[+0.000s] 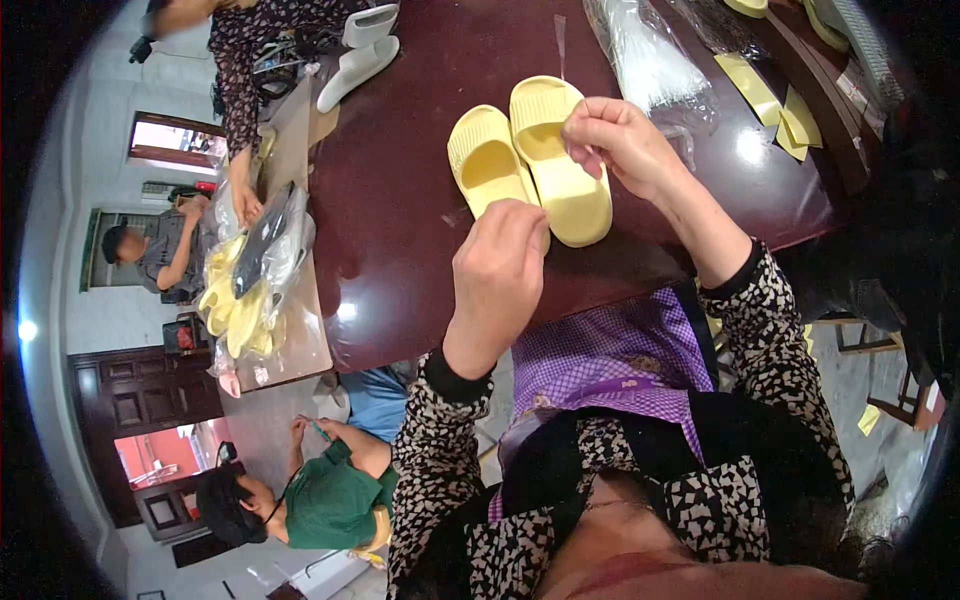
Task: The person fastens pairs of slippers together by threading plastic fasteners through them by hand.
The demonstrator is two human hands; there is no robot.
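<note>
A pair of yellow slide slippers lies side by side on the dark red table, toes pointing away from me. My left hand (500, 265) is closed, fingertips pressed together, over the heel end of the left slipper (490, 165). My right hand (620, 145) is closed in a pinch above the right side of the right slipper (575, 205). Whatever either hand pinches, if anything, is too small or hidden to make out. I cannot tell whether the fingers touch the slippers.
Clear bags with white strands (655, 65) lie beyond my right hand, with yellow pieces (750, 90) to their right. Grey slippers (360, 72) sit at the far left. Another table holds bagged yellow slippers (235, 290). Other people work at the left, one in a green shirt (335, 500).
</note>
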